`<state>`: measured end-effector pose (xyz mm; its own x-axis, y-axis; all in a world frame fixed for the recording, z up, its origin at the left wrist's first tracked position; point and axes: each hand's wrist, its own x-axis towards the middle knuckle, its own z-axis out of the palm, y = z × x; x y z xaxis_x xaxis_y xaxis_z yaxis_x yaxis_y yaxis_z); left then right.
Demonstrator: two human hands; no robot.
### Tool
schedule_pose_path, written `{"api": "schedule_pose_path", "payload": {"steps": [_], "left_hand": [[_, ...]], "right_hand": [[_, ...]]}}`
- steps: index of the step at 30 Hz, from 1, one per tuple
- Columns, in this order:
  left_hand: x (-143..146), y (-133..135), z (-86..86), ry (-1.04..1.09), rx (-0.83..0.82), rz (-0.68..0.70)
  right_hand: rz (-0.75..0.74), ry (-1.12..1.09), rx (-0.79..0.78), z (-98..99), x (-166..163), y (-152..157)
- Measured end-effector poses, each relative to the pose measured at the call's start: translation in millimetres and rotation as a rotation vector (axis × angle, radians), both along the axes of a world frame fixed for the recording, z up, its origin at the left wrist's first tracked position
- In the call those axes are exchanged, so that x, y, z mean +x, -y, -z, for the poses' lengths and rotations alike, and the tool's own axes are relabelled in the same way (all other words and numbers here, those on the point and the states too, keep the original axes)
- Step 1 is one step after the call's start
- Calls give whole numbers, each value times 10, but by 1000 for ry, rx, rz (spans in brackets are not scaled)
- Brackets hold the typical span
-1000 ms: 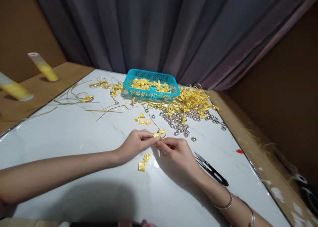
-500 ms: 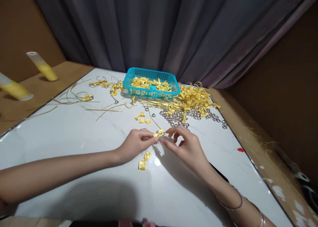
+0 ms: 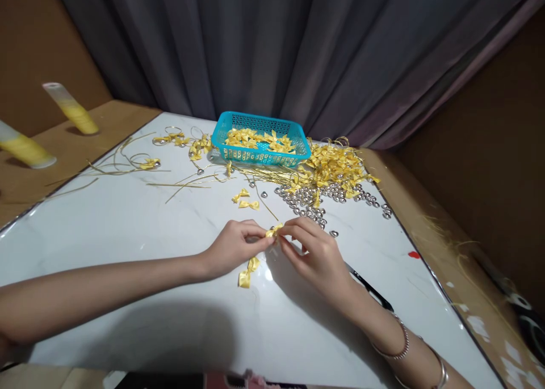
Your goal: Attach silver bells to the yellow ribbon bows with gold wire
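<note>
Between my two hands, above the middle of the white table, is a small yellow ribbon bow (image 3: 273,230). My left hand (image 3: 239,245) pinches its left side between thumb and fingers. The thumb and fingertips of my right hand (image 3: 312,252) close on its right side; whether they also grip a thin cord there is too small to tell. Just below my left fingers a single yellow bow (image 3: 248,274) lies on the table. Two loose bows (image 3: 248,205) lie beyond my hands. Silver heart-shaped beads (image 3: 306,199) are scattered past my right hand.
A turquoise basket (image 3: 264,157) holding yellow bows stands at the back. To its right is a heap of bows with gold cords (image 3: 336,164). Cut gold cords (image 3: 181,185) lie to the left. A black-handled tool (image 3: 369,288) lies beside my right forearm. Yellow ribbon rolls (image 3: 76,116) stand far left.
My right hand has drawn its fingers closer together at the bow. The bow has shifted slightly right. More of the black-handled tool now shows beside my right forearm.
</note>
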<state>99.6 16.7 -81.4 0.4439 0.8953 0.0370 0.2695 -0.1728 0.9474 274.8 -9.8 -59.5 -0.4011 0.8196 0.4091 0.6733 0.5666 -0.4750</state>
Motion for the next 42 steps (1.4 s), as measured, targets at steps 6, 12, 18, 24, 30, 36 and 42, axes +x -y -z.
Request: {"api": "schedule_pose_path", "payload": {"steps": [6, 12, 18, 24, 30, 36, 42], "left_hand": [[-8, 0, 25, -8, -8, 24], [-5, -9, 55, -38, 29, 53], [6, 5, 44, -45, 24, 84], [9, 1, 27, -56, 2, 90], [4, 5, 36, -45, 11, 74], [10, -9, 62, -31, 11, 79], [0, -8, 84, -42, 10, 87]], "right_hand": [[-28, 45, 33, 7, 38, -44], [-75, 83, 30, -37, 89, -79], [-120, 94, -16, -85, 143, -102], [-144, 86, -53, -124, 169, -109], [-81, 189, -140, -164, 208, -80], [-125, 155, -113, -147, 167, -62], [-123, 186, -3, -149, 119, -26]]}}
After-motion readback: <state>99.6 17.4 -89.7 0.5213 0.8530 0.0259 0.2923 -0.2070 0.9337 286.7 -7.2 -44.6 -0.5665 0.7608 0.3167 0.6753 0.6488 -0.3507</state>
